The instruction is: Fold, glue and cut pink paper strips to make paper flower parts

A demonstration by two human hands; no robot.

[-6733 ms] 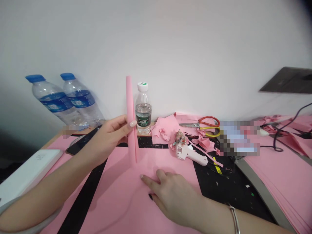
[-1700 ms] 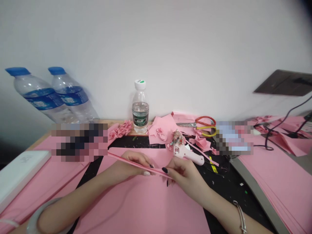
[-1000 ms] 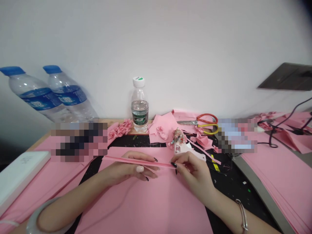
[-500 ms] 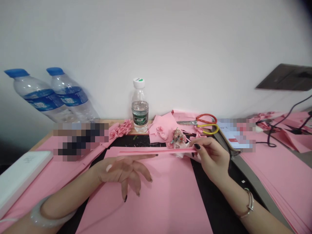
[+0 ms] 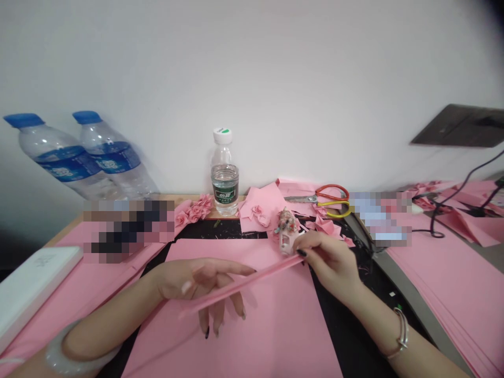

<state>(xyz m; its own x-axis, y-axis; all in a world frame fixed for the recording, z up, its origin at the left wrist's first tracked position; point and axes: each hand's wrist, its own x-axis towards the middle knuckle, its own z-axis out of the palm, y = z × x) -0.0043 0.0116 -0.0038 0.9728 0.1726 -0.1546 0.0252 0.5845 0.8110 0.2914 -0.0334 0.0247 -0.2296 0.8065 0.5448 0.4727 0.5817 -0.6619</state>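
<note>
A long, thin folded pink paper strip slants across the view above a large pink sheet. My right hand pinches its upper right end between thumb and fingers. The strip's lower left end crosses in front of my left hand, hiding part of the palm. That hand is open, its fingers apart and pointing right and down. Whether the strip touches it I cannot tell. Just beyond my right hand stands a small pale object with a speckled, crusted top.
Scissors with red and yellow handles lie behind my right hand, among pink paper flowers. A small water bottle stands by the wall; two larger bottles lean at left. A white box and paper stacks flank the work.
The strip has swung from nearly level to slanting down leftward, its left end now nearer and in front of my left hand. My right hand has shifted slightly left and down.
</note>
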